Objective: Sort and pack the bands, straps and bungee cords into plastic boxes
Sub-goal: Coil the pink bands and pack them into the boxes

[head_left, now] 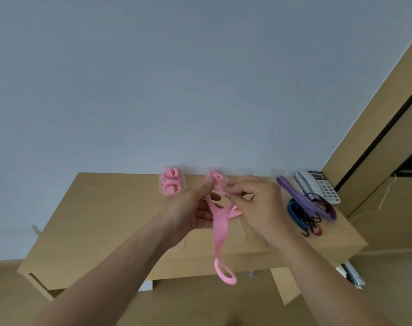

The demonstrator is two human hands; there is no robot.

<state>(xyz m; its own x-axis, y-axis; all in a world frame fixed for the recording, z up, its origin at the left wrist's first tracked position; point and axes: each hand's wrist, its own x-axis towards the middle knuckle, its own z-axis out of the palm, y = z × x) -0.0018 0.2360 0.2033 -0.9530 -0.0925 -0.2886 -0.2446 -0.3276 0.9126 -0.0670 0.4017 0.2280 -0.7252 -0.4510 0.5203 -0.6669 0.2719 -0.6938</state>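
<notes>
Pink strap (220, 229): pinched by left hand (195, 208) and right hand (254, 201); hanging loop may snag the counter (101, 208) edge; roll may unravel.

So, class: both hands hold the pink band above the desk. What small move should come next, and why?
Probably keep folding the pink band: its end dangles past the desk edge. Left hand and right hand pinch its top, near the clear box of packed pink bands.

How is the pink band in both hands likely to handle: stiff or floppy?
Probably floppy: the pink band droops from the left hand and right hand, its lower loop dangling below the desk edge. Likely light and thin, since fingers pinch it easily.
</notes>
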